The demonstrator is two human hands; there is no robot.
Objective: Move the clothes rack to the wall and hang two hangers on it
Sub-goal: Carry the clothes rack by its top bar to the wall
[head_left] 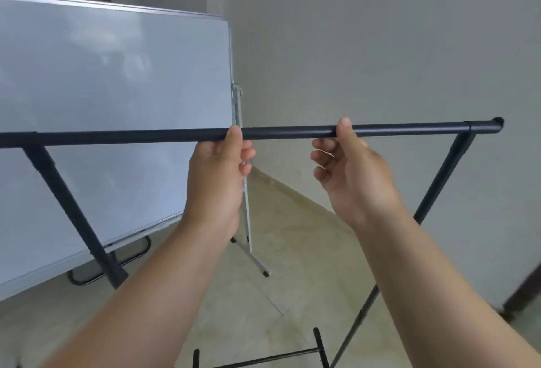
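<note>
Left hand [218, 160] grips smooth black tubular rack [140, 135]; right hand [348, 163] loosely open.

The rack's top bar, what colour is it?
Black, matte; the head view shows the top bar clearly, with the left hand and the right hand on it.

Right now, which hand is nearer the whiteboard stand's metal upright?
Left. The left hand overlaps the whiteboard stand's metal upright in view; the right hand sits further right along the rack's top bar.

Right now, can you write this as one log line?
left hand: thumb on top bar | right hand: thumb on bar, fingers loose | hangers: none
</note>
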